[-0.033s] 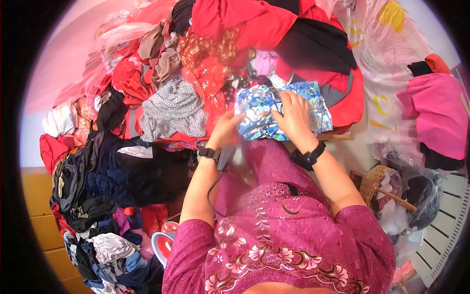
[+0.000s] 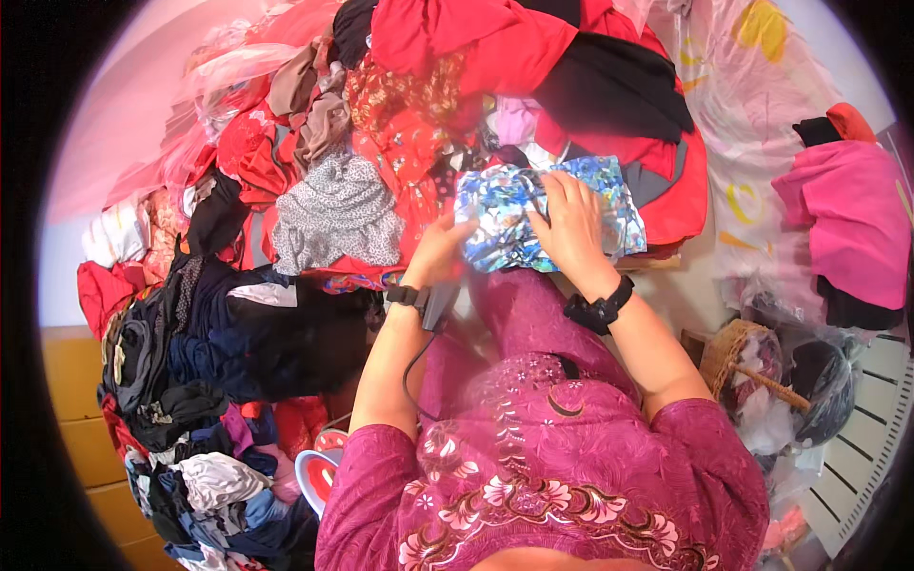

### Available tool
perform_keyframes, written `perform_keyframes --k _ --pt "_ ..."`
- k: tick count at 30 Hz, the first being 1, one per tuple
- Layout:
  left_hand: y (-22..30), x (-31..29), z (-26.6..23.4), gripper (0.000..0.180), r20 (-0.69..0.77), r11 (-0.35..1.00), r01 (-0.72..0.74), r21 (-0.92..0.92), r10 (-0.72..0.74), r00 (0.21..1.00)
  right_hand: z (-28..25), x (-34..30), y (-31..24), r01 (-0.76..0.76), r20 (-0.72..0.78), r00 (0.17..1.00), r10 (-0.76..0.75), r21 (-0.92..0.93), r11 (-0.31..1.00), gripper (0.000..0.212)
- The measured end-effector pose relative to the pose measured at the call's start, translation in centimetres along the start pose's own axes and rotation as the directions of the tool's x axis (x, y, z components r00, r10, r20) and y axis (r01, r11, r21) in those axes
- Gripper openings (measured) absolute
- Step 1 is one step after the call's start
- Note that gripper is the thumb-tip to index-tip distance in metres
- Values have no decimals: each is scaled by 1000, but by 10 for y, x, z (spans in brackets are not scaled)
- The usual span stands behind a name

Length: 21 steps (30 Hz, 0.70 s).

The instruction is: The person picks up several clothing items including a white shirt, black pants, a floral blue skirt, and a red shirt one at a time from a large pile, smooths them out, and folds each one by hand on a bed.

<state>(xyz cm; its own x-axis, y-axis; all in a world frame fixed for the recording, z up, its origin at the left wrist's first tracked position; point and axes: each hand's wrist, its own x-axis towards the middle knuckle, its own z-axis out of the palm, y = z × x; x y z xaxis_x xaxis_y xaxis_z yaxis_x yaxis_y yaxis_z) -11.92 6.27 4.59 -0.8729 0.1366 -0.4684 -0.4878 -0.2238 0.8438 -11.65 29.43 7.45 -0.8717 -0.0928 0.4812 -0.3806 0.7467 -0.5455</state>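
Observation:
A folded cloth with a blue, white and green print (image 2: 495, 214) lies in front of me at the near edge of a red-covered surface. My right hand (image 2: 574, 224) rests on top of it, fingers stretched out and the thumb spread toward the left. At its left edge is my left hand (image 2: 438, 249), palm turned inward and fingers extended, the tips close to or touching the fabric. Neither hand is wrapped round anything. Left of the cloth sits a crumpled white garment with small dark specks (image 2: 338, 219), beside a red floral garment (image 2: 409, 162).
Red cloth (image 2: 466, 38) and black cloth (image 2: 619, 86) are heaped behind. Dark clothes (image 2: 276, 343) pile up at my left, above a mixed heap (image 2: 224, 481). On the right are a pink garment (image 2: 852, 205), a wicker basket (image 2: 728, 357) and plastic sheeting (image 2: 752, 124).

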Motion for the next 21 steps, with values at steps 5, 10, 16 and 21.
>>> perform_keyframes --k 5,10,16,21 --pt "32 -20 39 45 70 998 -32 53 28 997 -11 -13 -22 -106 119 991 52 509 854 53" --pt "61 -35 99 62 500 960 -190 208 63 864 -52 -16 -6 -369 241 926 290 739 563 57" --pt "7 24 109 35 142 943 -315 106 299 944 -31 -50 95 -635 305 747 591 589 500 44" --pt "-2 18 131 57 275 996 86 -2 -83 958 -20 -56 128 -551 -18 785 619 436 711 47"
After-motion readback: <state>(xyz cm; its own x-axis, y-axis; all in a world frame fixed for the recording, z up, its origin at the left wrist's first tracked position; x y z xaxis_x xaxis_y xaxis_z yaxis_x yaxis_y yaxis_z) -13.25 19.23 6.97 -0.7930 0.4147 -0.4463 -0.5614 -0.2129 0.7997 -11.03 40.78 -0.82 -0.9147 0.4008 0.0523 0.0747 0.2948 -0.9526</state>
